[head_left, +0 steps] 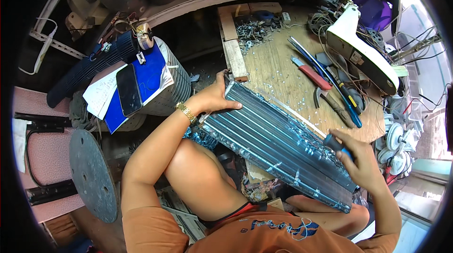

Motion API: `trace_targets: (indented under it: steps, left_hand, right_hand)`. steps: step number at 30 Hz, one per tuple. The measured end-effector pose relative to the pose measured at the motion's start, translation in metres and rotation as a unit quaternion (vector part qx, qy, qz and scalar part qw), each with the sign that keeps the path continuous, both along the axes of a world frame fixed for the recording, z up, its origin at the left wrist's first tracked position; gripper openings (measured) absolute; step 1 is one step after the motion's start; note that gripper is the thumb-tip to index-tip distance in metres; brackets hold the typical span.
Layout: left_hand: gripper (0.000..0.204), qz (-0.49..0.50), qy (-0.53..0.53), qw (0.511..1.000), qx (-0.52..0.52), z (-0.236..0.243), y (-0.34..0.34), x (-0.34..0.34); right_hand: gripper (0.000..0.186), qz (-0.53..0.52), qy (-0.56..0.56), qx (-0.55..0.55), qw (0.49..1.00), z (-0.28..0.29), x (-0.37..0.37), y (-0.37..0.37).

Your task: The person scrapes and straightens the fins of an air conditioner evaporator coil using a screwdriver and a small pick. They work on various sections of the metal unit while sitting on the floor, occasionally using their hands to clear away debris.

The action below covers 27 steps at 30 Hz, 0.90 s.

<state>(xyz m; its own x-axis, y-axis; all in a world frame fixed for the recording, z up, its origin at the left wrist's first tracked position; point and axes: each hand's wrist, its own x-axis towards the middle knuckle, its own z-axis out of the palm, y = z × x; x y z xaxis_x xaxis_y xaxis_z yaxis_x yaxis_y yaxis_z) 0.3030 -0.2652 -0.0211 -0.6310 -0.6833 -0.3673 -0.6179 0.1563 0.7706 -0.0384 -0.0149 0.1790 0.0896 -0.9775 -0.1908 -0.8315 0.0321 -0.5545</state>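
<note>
With left hand (217, 99), grips near end of finned metal block (278, 147). Lies from left hand toward right and closer to body, long axis reaching toward right hand (357, 158). With right hand, clasps blue-handled screwdriver (331, 142), shaft pointing back toward left hand. Cannot tell contact of tip with fins.

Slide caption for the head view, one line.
Left hand grips a ribbed metal block; right hand holds a blue-handled tool.

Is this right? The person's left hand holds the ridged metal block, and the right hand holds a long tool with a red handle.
Not quite: the long tool's handle in the right hand is blue, as the head view shows.
</note>
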Motion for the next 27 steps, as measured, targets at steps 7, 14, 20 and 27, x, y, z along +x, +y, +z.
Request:
trace_targets:
  steps: [7,14,20,27]
  left_hand:
    - [0.14,-0.01,0.091,0.996,-0.005,-0.03,-0.01,-0.002]
    - [0.144,-0.019,0.098,0.995,-0.009,-0.031,-0.011,0.002]
    - [0.143,-0.023,0.066,0.998,0.011,-0.015,-0.007,0.001]
    - [0.14,-0.031,0.082,0.996,-0.028,-0.017,-0.003,-0.011]
  right_hand:
    - [0.046,-0.032,-0.047,0.124,0.991,0.003,0.022,-0.023]
    - [0.045,0.01,-0.04,0.142,0.989,0.002,0.032,-0.051]
    - [0.039,0.014,-0.039,0.156,0.987,0.002,0.041,-0.064]
    - [0.039,-0.023,-0.051,0.217,0.975,0.013,0.064,-0.072]
